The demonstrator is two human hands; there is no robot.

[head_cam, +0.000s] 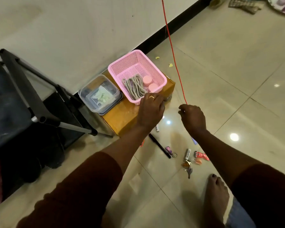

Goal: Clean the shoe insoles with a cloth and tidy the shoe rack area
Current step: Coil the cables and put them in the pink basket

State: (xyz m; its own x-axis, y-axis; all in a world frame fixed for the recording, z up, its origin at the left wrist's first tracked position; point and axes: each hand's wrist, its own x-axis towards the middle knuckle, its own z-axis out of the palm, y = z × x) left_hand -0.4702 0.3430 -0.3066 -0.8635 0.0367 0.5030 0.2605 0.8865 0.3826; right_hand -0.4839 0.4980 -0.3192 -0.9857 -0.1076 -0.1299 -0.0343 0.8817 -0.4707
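A pink mesh basket sits on a brown cardboard box by the wall. It holds grey shoelaces and two pink lidded jars. My left hand is at the basket's near rim, fingers curled down over it; what it holds is hidden. My right hand pinches the lower end of a thin red cord that runs up out of view. The black shoe rack stands at the left. No insole or cloth shows.
A clear lidded container with pale items sits on the box beside the basket. On the tiled floor lie a black pen, keys and keyrings, a red packet and paper scraps. My bare foot is at lower right.
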